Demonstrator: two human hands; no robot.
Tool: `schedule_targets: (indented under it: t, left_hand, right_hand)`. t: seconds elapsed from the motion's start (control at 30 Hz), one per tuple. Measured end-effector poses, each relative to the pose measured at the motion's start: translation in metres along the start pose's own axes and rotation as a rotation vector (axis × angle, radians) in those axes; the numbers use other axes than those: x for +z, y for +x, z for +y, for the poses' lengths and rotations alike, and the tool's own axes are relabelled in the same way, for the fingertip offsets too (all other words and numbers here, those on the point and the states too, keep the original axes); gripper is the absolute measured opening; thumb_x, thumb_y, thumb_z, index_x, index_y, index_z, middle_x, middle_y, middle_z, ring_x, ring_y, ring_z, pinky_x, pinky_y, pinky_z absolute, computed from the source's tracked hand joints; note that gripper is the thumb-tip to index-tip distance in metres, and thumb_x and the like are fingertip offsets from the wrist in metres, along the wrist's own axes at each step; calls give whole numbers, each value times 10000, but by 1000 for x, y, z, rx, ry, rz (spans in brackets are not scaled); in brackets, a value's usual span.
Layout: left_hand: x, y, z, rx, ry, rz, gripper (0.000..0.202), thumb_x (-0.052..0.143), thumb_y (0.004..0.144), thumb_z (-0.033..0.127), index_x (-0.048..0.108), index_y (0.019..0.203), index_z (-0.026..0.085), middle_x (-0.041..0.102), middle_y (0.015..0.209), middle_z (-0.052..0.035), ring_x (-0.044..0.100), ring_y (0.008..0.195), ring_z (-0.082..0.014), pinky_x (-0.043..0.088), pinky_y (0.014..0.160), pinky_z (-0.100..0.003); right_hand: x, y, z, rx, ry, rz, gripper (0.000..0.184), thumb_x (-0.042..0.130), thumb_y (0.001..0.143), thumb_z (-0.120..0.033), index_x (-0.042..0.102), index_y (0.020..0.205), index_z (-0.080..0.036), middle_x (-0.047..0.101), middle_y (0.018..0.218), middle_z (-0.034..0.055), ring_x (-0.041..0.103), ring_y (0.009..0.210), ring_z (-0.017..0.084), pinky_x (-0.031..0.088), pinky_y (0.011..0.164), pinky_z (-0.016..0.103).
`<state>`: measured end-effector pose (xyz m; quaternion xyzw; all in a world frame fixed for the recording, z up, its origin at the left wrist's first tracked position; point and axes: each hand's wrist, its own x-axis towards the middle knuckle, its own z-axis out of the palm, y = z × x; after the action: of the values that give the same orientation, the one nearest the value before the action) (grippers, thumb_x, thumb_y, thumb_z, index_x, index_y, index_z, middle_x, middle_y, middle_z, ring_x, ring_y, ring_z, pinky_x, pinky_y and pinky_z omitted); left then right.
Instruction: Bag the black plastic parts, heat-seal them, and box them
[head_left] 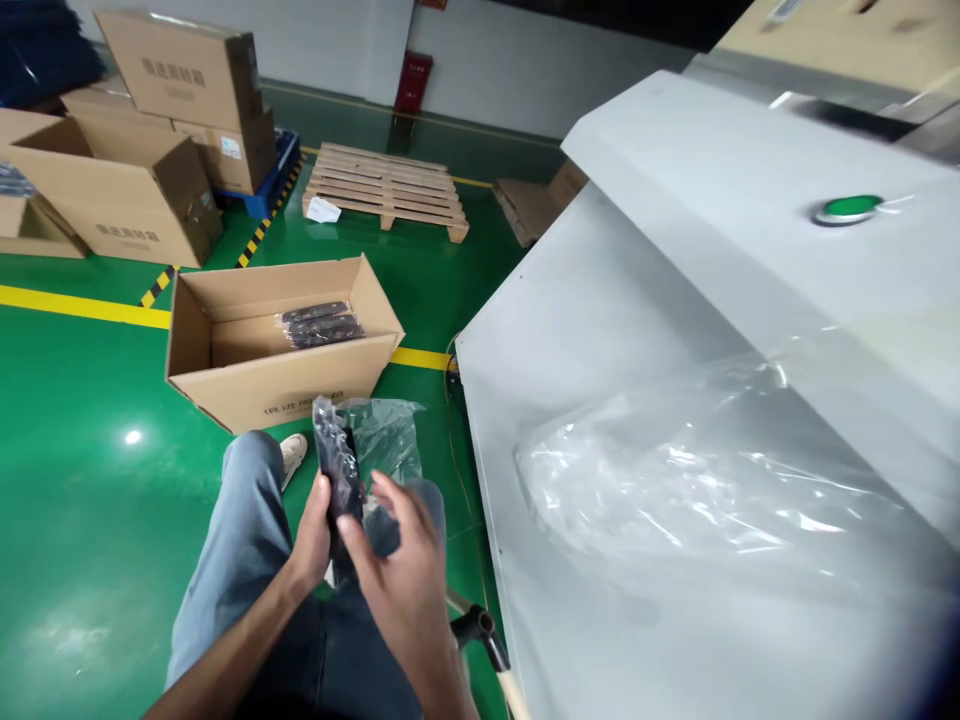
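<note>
A black item wrapped in a clear plastic bag stands upright over my lap. My left hand is closed round its lower end. My right hand is beside it on the right, fingers spread and reaching toward the bag, holding nothing that I can see. The bag's loose clear end hangs to the right of the item. Below the hands are my legs in blue jeans.
An open cardboard box on the green floor ahead holds a few similar bagged black items. A white machine table with crumpled clear plastic film and a green button fills the right. More boxes and a wooden pallet are behind.
</note>
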<state>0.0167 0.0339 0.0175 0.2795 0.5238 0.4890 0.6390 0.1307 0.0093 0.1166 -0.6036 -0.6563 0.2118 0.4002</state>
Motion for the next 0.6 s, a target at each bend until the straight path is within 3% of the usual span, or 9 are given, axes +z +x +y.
schedule_targets:
  t: [0.07, 0.17, 0.27, 0.37, 0.47, 0.53, 0.6]
  left_hand:
    - [4, -2, 3, -110, -58, -57, 826, 235, 948, 867, 716, 1040, 201, 736, 921, -97, 710, 993, -312, 600, 886, -405]
    - [6, -4, 11, -157, -127, -109, 924, 151, 900, 925, 730, 982, 209, 732, 879, -105, 711, 970, -316, 603, 834, -405]
    - [5, -3, 22, -101, -266, -159, 834, 435, 829, 954, 723, 979, 186, 746, 964, -109, 705, 1014, -317, 597, 866, -400]
    - [4, -6, 35, -87, -293, -162, 670, 845, 721, 712, 700, 1077, 162, 751, 1034, -98, 712, 956, -272, 588, 834, -353]
    - [4, -13, 42, -202, -240, -158, 593, 941, 691, 527, 695, 1070, 143, 755, 967, -88, 717, 861, -244, 577, 754, -313]
    - [2, -15, 38, -292, -210, -149, 572, 956, 667, 493, 709, 1043, 140, 760, 929, -78, 728, 871, -260, 583, 760, -318]
    - [-2, -10, 29, -375, -187, -64, 577, 964, 625, 503, 722, 1018, 157, 766, 906, -66, 737, 874, -275, 593, 758, -334]
  right_hand:
    - [14, -5, 6, -17, -41, -151, 398, 697, 938, -246, 673, 1335, -242, 779, 1128, 80, 763, 984, 228, 637, 848, 333]
    - [28, -11, 14, -83, -138, -196, 366, 510, 1015, -129, 697, 1310, -237, 777, 1059, 74, 769, 922, 209, 615, 777, 289]
    - [28, -11, 19, -140, -239, -198, 434, 450, 1019, -74, 681, 1346, -243, 756, 1017, 70, 762, 875, 199, 592, 723, 273]
    - [23, -14, 22, -226, -386, -209, 449, 480, 973, -17, 697, 1293, -246, 735, 961, 52, 747, 833, 193, 581, 709, 276]
    - [32, -28, 28, -313, -548, -163, 355, 565, 932, -38, 718, 1184, -236, 732, 945, 48, 726, 797, 206, 584, 690, 300]
    - [52, -43, 38, -329, -624, -125, 237, 631, 912, -104, 721, 1093, -229, 716, 879, 40, 698, 723, 216, 582, 631, 320]
    - [79, -56, 54, -322, -708, -144, 140, 678, 884, -182, 715, 1013, -222, 705, 849, 52, 688, 694, 239, 579, 570, 348]
